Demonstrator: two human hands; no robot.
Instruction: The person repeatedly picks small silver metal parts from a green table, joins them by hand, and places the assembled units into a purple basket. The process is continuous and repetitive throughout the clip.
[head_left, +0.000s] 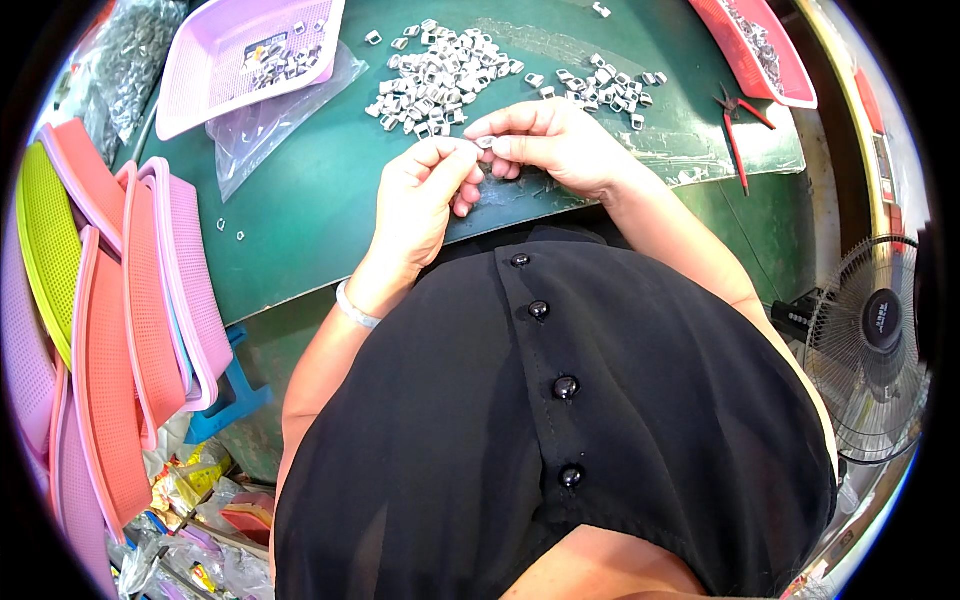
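At the table's near edge, my left hand [425, 190] and my right hand [560, 145] meet fingertip to fingertip. Between them they pinch one small silvery metal piece [486, 143], shaped like a little ring or buckle; fingers partly cover it. Just beyond my left hand lies a large heap of similar metal pieces [440, 80]. A smaller, looser group of these pieces [610, 88] is spread past my right hand. Both hands are closed on the piece.
A pink basket [190, 95] with some pieces sits on a plastic bag [275, 125] at the far left. Red-handled pliers [738, 140] and a red basket [740, 60] are at the right. Stacked baskets [115, 360] stand left; a fan [865, 350] stands right.
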